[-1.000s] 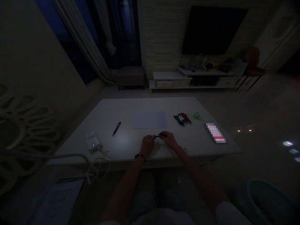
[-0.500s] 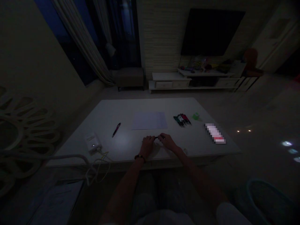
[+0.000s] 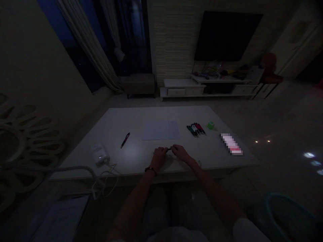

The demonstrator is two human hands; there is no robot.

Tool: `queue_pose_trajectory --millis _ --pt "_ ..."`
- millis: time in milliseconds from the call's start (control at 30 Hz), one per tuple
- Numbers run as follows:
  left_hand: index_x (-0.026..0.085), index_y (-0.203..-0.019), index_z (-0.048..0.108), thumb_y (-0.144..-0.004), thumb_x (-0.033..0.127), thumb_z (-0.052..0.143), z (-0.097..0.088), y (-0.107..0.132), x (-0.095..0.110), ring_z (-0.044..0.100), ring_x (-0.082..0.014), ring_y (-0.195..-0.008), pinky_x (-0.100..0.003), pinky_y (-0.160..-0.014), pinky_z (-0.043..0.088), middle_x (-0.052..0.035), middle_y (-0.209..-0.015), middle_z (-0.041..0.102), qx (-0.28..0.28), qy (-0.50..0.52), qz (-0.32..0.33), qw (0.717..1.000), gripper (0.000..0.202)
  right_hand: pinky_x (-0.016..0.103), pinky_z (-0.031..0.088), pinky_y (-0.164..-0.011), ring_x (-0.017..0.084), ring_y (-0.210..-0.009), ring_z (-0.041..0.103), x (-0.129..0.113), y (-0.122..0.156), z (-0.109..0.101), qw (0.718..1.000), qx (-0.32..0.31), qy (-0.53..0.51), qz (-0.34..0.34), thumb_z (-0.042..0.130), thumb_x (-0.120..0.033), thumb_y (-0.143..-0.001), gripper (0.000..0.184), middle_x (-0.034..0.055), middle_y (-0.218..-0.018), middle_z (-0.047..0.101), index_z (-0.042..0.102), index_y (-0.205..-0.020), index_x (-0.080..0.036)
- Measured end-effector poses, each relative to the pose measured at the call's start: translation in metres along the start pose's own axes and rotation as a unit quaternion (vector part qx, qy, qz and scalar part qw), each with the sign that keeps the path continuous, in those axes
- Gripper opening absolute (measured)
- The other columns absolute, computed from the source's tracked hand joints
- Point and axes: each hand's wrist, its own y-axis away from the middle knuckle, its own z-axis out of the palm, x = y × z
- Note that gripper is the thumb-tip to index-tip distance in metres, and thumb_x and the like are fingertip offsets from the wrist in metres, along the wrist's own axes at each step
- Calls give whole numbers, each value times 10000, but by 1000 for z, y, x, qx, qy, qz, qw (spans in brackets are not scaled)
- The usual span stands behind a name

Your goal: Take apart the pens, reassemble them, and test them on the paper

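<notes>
The room is dim. Both hands rest near the front edge of a white low table [image 3: 141, 114]. My left hand [image 3: 159, 156], a dark band on its wrist, and my right hand [image 3: 179, 152] have their fingers closed on the two ends of a small dark pen [image 3: 169, 149] held between them just above the tabletop. A sheet of paper [image 3: 161, 130] lies just beyond the hands. A single dark pen with a red end [image 3: 125, 139] lies to the left.
Several pens [image 3: 196, 129] lie in a row right of the paper, with a small green object [image 3: 211, 125] and a pink-white flat item [image 3: 231, 144] further right. A white device [image 3: 100, 154] with cables sits at the front left. A TV stand [image 3: 209, 88] stands behind.
My right hand has drawn in toward the left hand, so the gap between them along the pen is shorter. The camera view has tilted slightly.
</notes>
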Motion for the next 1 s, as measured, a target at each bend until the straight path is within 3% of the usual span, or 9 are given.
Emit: queue_pose_trajectory --millis 233,467,533,600,667,733,833,933,1000 --pt "198 -1054 522 -868 128 415 3 0 -2 499 -195 -897 -340 -776 362 -59 -925 565 3 -7 7 1000 226 213 323 -535 106 -566 452 5 -1 2 1000 -8 -23 -10 449 -405 -825 294 -35 -574 499 529 -659 -175" --pt "214 -1048 536 -847 113 433 0 3 -1 503 -200 -924 -354 -805 367 -66 -931 573 1 -1 6 1000 248 215 315 -476 97 -484 409 5 1 11 995 2 -96 40 424 -444 -832 361 -40 -504 440 508 -608 -174" --pt "205 -1023 539 -854 126 420 1 2 -2 518 -192 -922 -349 -814 379 -64 -927 586 12 46 -6 999 221 217 332 -474 99 -475 424 1 4 7 994 6 -99 39 415 -444 -840 358 -36 -509 455 523 -634 -172" --pt "193 -992 532 -881 179 379 0 -2 -3 545 -176 -889 -338 -802 400 -58 -903 604 51 154 -66 985 189 220 366 -493 106 -488 458 -2 11 2 995 20 -95 29 416 -412 -845 298 -31 -545 497 573 -770 -169" --pt "185 -979 502 -911 272 317 -5 -9 -2 580 -158 -818 -324 -761 430 -53 -866 626 116 321 -172 924 216 229 406 -539 115 -543 509 -6 22 -2 996 43 -73 7 467 -344 -821 261 -22 -632 560 577 -999 -188" --pt "183 -978 460 -915 377 280 -13 -17 3 612 -152 -774 -323 -732 455 -60 -862 651 151 508 -251 810 272 245 439 -592 125 -626 549 -11 35 -2 997 51 -44 -25 536 -278 -773 408 -3 -771 613 516 -1178 -238" --pt "187 -950 439 -877 470 355 -24 -27 18 637 -176 -846 -368 -778 470 -101 -974 666 86 716 -251 646 304 275 469 -646 146 -719 579 -23 46 6 995 45 -37 -81 572 -241 -751 452 29 -931 632 527 -1199 -275" --pt "189 -918 476 -848 526 409 -27 -31 36 628 -190 -928 -389 -833 464 -116 -1087 639 -1 797 -224 561 351 313 476 -729 179 -815 590 -39 40 10 988 77 -47 -126 550 -247 -783 245 49 -926 637 637 -1012 -265" --pt "180 -942 509 -837 592 381 -23 -31 43 626 -192 -939 -370 -830 467 -121 -1087 637 -30 809 -214 547 443 329 464 -781 193 -871 578 -48 27 4 981 135 -59 -126 555 -280 -794 154 64 -922 625 655 -907 -248"
